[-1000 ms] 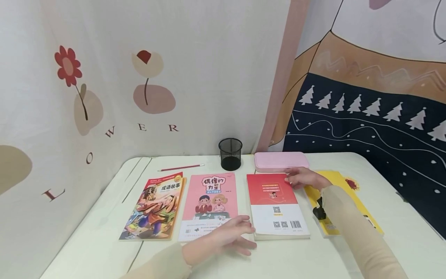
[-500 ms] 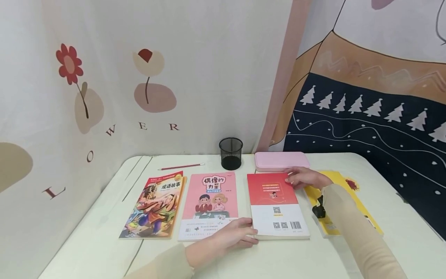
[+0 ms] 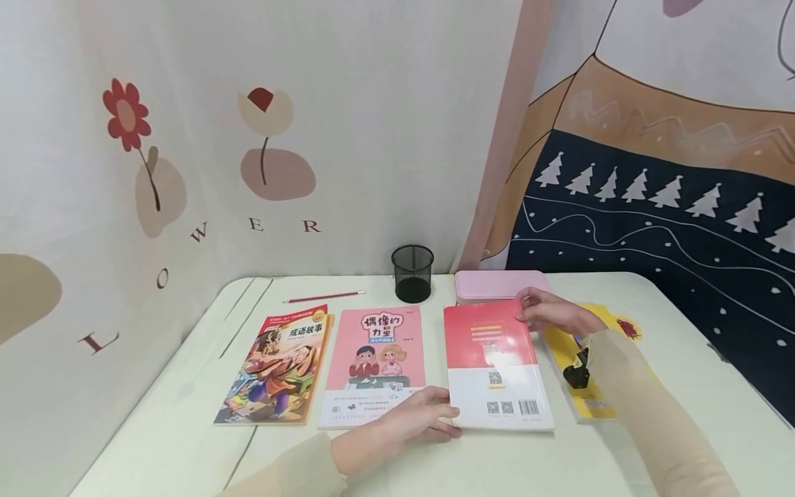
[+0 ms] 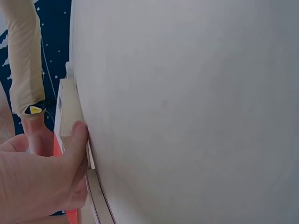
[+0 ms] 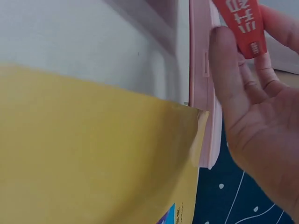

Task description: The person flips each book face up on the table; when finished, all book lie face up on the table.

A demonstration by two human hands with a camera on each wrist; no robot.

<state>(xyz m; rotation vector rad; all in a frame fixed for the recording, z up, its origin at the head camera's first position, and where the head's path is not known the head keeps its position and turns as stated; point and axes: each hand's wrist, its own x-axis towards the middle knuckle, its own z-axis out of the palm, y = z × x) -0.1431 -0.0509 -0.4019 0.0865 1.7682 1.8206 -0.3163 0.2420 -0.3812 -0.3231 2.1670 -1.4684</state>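
A red-and-white book [image 3: 497,373], with a barcode on its white part, is tilted with its far end raised a little off the table. My right hand [image 3: 555,312] grips its far right corner; in the right wrist view, the thumb and fingers pinch the book's red spine [image 5: 245,28]. At the near left corner, my left hand [image 3: 419,417] holds the same book. The left wrist view has the left thumb [image 4: 77,135] against the book's page edge [image 4: 70,107], with the other fingers partly hidden.
A pink book [image 3: 379,352] and a colourful storybook [image 3: 282,366] lie to the left. A yellow book [image 3: 586,400] lies under my right forearm. Farther back are a pencil [image 3: 326,297], a black mesh pen cup [image 3: 413,276] and a pink case [image 3: 497,284].
My left hand has closed in on the near left corner of the red-and-white book. My right hand has raised the book's far end and moved slightly right.
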